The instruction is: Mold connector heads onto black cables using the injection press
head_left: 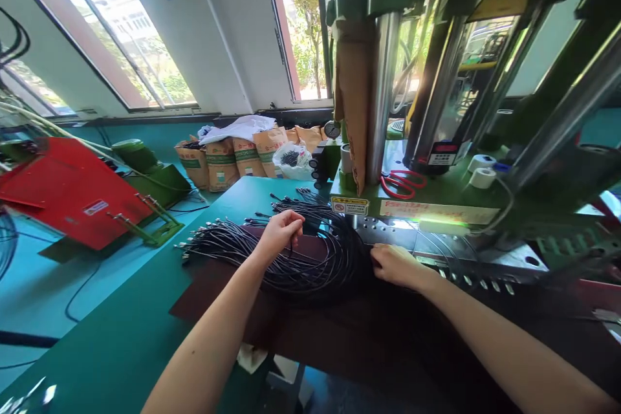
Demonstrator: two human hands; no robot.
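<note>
A large looped bundle of black cables [334, 259] lies on the dark brown sheet, its light metallic ends fanned out to the left. Over the middle of the bundle is my left hand [284, 231], its fingers pinched on a thin black cable. My right hand [395, 265] is closed beside the bundle's right side, in front of the press's lower plate; its fingertips are turned away and what they hold is hidden. More black cables with connectors lie behind the main bundle.
A green press [359, 197] with steel columns stands at the right. Red-handled scissors [402, 184] and white rolls [482, 177] rest on its ledge. Paper sacks [222, 165] line the wall. A red machine [82, 197] stands left, beyond the green tabletop [130, 323].
</note>
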